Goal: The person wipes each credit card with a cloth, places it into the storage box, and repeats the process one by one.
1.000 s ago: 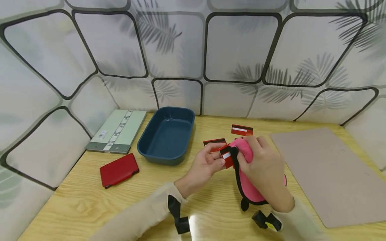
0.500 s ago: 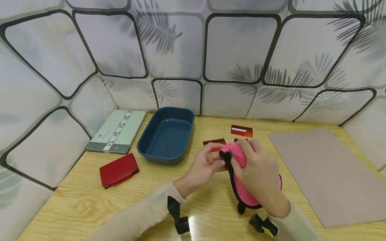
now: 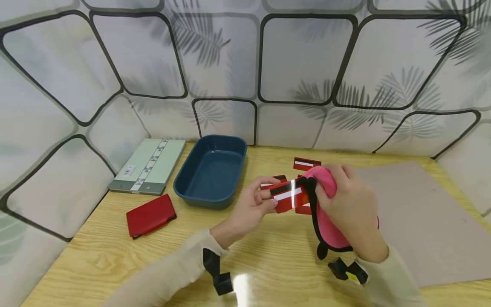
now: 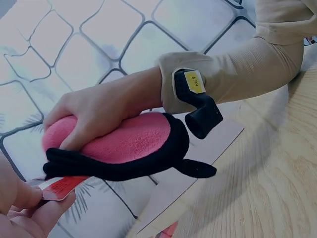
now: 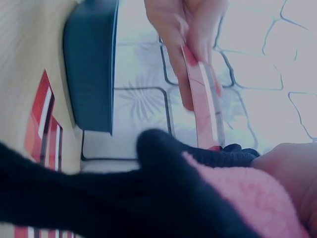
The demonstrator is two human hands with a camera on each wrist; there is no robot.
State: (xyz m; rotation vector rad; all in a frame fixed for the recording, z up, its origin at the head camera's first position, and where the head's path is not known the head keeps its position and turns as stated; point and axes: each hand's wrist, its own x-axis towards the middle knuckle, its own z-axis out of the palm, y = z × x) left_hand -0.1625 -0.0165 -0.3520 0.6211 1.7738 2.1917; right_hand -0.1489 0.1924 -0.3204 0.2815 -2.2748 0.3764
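My left hand [image 3: 248, 212] pinches a red bank card [image 3: 288, 196] by its left end; a black stripe and a white strip run along it. My right hand [image 3: 350, 209] grips a pink fleecy thing [image 4: 133, 141] with thick black edging and a small black tab, perhaps a pouch or mitt. At the card's right end, the black edging overlaps it in the head view. The right wrist view has the card [image 5: 204, 101] seen nearly edge-on, running from the left fingers down to the black edging. More red cards [image 3: 307, 163] lie on the table beyond and beneath the hands.
Left of the hands is a deep blue plastic tray [image 3: 180, 197]. A red wallet [image 3: 151, 215] lies in front of it, and a pale green notebook [image 3: 147, 166] behind left. A greyish-pink mat [image 3: 429, 226] covers the table's right side. A patterned curtain [image 3: 307, 59] closes off the back.
The pink fleecy thing first shifted left over the card, almost hiding it, then back right, so most of the card shows now. The left hand keeps its pinch and moved slightly left.
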